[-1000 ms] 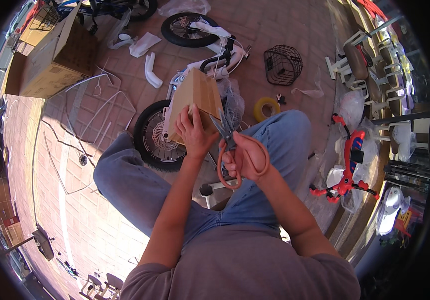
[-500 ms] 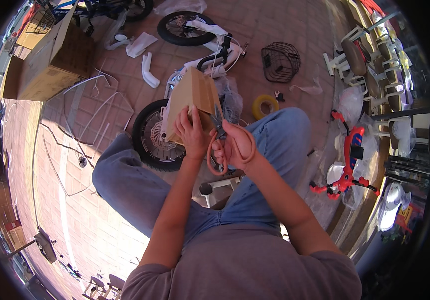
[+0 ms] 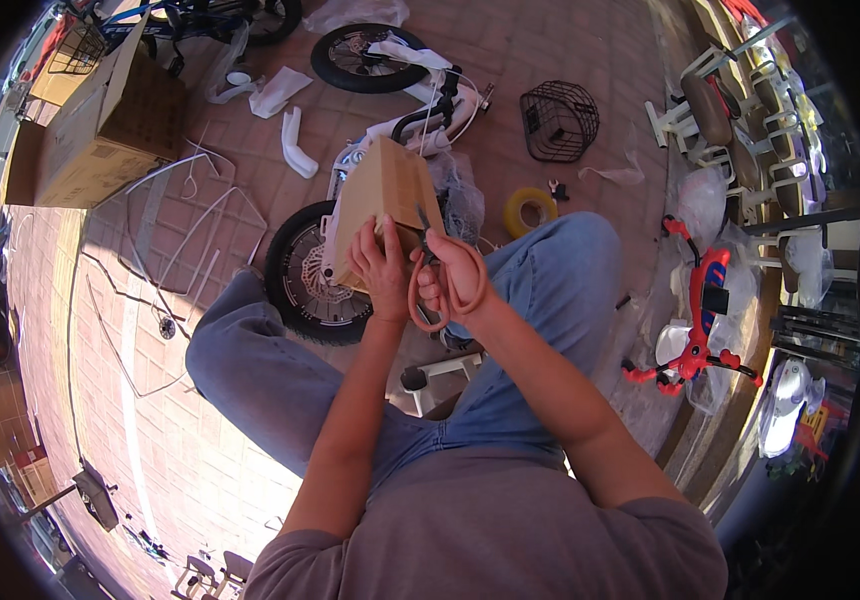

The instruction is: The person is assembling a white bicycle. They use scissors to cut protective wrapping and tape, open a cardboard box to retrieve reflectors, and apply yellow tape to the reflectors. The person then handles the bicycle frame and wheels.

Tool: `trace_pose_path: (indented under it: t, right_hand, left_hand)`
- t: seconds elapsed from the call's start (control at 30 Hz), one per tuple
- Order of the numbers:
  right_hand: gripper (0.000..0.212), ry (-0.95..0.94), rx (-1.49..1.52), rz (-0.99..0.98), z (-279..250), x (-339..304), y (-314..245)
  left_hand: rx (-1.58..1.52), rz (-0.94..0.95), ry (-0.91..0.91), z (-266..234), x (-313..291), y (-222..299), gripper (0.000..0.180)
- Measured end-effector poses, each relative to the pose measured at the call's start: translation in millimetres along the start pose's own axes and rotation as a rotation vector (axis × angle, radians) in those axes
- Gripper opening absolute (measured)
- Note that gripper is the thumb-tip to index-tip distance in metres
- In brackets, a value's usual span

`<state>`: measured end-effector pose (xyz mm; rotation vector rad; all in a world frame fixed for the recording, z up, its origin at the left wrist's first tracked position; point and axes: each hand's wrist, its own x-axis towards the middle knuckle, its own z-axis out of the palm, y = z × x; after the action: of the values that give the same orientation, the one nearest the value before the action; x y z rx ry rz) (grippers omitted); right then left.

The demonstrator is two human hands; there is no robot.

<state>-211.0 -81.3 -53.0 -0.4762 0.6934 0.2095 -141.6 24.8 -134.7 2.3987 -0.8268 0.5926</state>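
A small brown cardboard box (image 3: 382, 190) stands tilted in front of me, above a wheel (image 3: 288, 268) with a black tyre and a brake disc. Across the near part of the box lies my left hand (image 3: 378, 268), its fingers bent over the cardboard and gripping it. My right hand (image 3: 458, 274) is closed round the scissors (image 3: 428, 246), which have orange looped handles and dark blades. The blades lie against the box's right edge, near its flap. The tip's exact depth cannot be made out.
A partly wrapped bicycle frame (image 3: 412, 125) lies beyond the box. To the right are a black wire basket (image 3: 560, 122), a yellow tape roll (image 3: 530, 212) and a red ride-on toy (image 3: 696, 340). A large open carton (image 3: 115, 125) and loose strapping (image 3: 165, 265) lie left.
The scissors and my right hand have moved left, closer to the box. The blades now reach onto its edge. My left hand keeps its place on the box.
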Motion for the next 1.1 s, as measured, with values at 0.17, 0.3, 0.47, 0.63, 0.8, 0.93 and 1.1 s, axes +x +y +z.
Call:
trace_pose_path:
  t: [0.17,0.3,0.47,0.63,0.8,0.93,1.1]
  right_hand:
    - [0.036,0.010,0.040,0.132,8.8,-30.8,-9.1]
    - [0.030,-0.071,-0.409,-0.007,4.6,-68.3,-9.6]
    - [0.056,0.442,-1.306,-0.684,-21.8,-0.7,-23.0]
    - [0.067,0.435,-1.360,-0.593,-12.5,35.1,-38.4]
    - [0.075,0.426,-1.246,-0.338,-12.6,56.5,-42.4]
    - [0.074,0.412,-1.212,-0.242,-13.1,61.5,-47.8]
    - [0.019,0.301,-1.065,-0.079,-6.0,69.0,-58.9]
  left_hand:
    - [-0.137,-0.042,-0.057,-16.1,1.0,1.9,0.082]
    - [-0.186,-0.085,-0.063,-20.4,10.7,4.9,0.098]
    - [-0.175,-0.037,-0.102,-26.3,8.4,5.0,0.099]
    - [-0.222,-0.020,-0.133,-25.3,5.2,-1.6,0.089]
    - [-0.233,-0.022,-0.107,-19.0,-1.3,0.5,0.077]
    - [-0.240,-0.007,-0.101,-18.3,-2.1,4.3,0.071]
    - [-0.214,0.017,-0.083,-15.8,-3.0,6.9,0.064]
